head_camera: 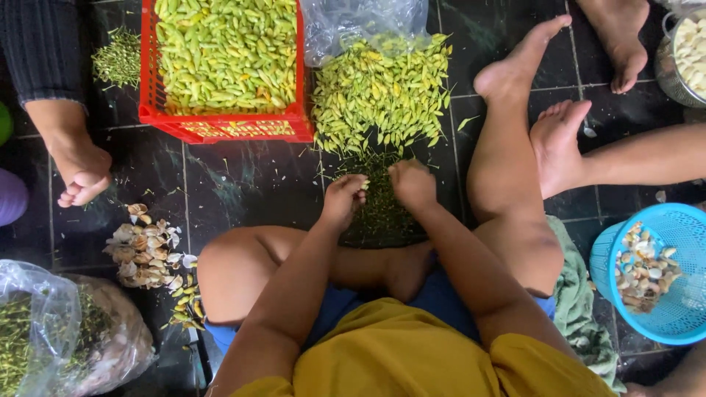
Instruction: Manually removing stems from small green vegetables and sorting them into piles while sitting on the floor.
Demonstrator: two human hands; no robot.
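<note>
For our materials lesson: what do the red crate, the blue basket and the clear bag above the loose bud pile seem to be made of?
Red crate: likely rigid moulded plastic, with slotted walls.
Blue basket: probably plastic, with a fine moulded mesh.
Clear bag: thin plastic film, see-through, crinkled and shiny.

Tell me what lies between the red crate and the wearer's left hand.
In the head view, only bare dark floor tiles lie between the red crate and the left hand.

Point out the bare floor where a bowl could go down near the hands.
Free: the dark tiles between the red crate, the husk heap and the left hand. A narrower strip lies by another person's hand. Crowded: the right hand works over stem scraps below the green bud pile, hemmed by legs; the blue basket fills the right.
</note>
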